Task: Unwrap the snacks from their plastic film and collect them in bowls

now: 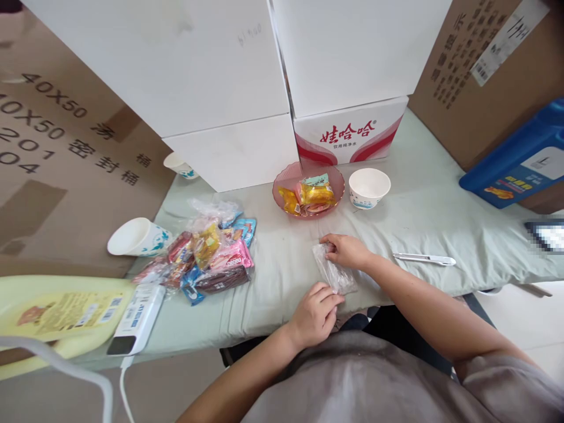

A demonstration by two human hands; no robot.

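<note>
A crumpled clear plastic bag point(333, 270) lies on the cloth close to the table's front edge. At its far end, the fingers of my right hand point(348, 251) are closed on the plastic. My left hand point(314, 314) is at the near end, with its curled fingers on the bag's lower edge; the fingertips are partly hidden. Beyond the bag stands a pink glass bowl point(285, 208) holding several wrapped snacks point(315, 192). A white paper cup point(369, 189) stands upright beside the bowl. To the right of my right hand lies a white utility knife point(424, 259).
A pile of packaged snacks point(215, 252) lies at left, near a tipped paper cup point(138, 238) and a white power strip point(140, 317). White cartons point(348, 135) stand behind. Brown boxes point(57, 147) and a blue bottle point(515, 158) flank the table; a yellow jug point(57, 311) lies front left.
</note>
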